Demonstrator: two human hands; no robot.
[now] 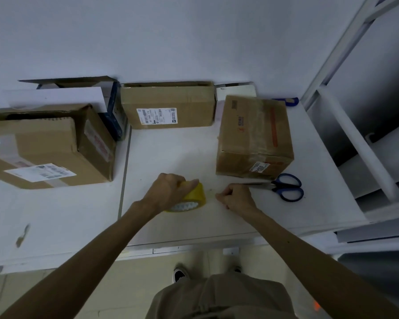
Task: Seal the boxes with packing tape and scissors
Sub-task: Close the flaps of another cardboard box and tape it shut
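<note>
the left hand (168, 192), just below the middle of the frame, has its fingers curled over the top of a yellow roll of tape (194, 196) that stands on edge on the white table (171, 153). just to its right, the right hand (236, 198) rests on the table with fingers and thumb drawn together; it seems to pinch the loose end (211, 193) pulled from the roll, though the strip is too faint to be sure. blue-handled scissors (283, 186) lie closed just right of that hand, untouched. above them sits the right box (253, 137). the middle box (168, 104) stands at the wall, and the left box (44, 146) sits at the left edge of the frame.
</note>
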